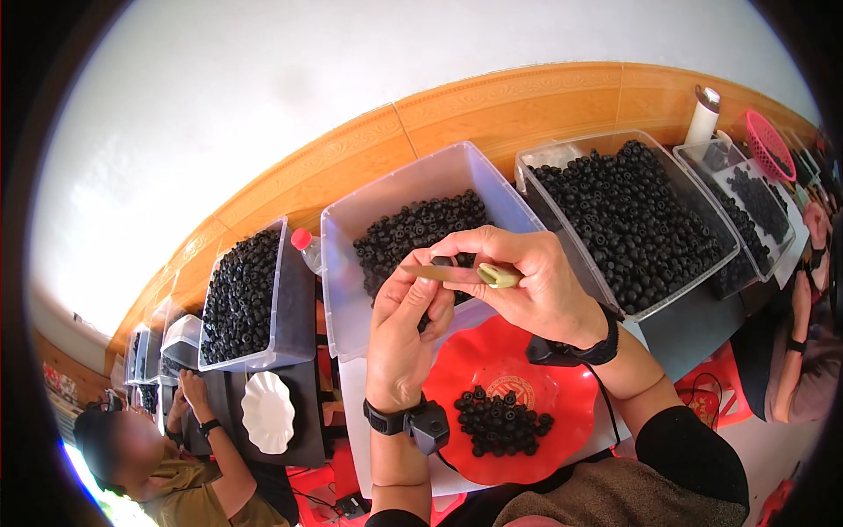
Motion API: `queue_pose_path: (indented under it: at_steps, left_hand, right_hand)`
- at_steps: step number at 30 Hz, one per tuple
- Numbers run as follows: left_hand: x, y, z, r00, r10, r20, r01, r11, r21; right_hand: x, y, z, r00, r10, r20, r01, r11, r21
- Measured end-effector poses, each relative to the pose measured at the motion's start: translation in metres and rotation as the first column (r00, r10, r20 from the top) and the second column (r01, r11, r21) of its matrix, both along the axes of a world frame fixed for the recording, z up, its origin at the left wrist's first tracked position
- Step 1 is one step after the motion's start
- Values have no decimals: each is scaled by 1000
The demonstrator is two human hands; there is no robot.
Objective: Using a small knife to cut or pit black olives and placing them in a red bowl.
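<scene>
In front of me my right hand (pixel 553 290) grips a small knife by its yellow-green handle (pixel 499 276). The blade points left, toward the fingers of my left hand (pixel 399 338). Those fingers are closed on a small black round piece (pixel 442 261), right beside the blade; whether the edge touches it I cannot tell. More black shows under the left fingers, partly hidden. Below my hands sits a red scalloped plate (pixel 571 413) with a heap of black ring-like pieces (pixel 500 426). Behind my hands stands a clear plastic bin (pixel 344 299) partly filled with the same pieces.
Further bins of black pieces stand at the right (pixel 623 220) and left (pixel 241 299). A red-capped bottle (pixel 306 246), a white scalloped plate (pixel 268 413), a white flask (pixel 703 114) and a pink basket (pixel 767 145) are around. Co-workers sit at left (pixel 189 474) and right (pixel 803 351).
</scene>
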State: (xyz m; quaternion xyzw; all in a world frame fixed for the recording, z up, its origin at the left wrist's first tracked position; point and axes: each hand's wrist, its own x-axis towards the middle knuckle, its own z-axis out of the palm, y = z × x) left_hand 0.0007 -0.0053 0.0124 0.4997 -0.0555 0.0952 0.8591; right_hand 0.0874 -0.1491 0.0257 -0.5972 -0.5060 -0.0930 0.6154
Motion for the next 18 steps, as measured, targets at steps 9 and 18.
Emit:
queue_pose_path:
  at_steps: [9, 18]
  left_hand:
    - [2, 0, 1, 998, -51, -35, 44, 986, -159]
    - [-1, 3, 6, 995, 99, 4, -97, 988, -119]
  right_hand:
    - [-3, -6, 3, 984, -177, 7, 177, 978, -115]
    - [-7, -6, 6, 993, -115, 31, 119, 983, -138]
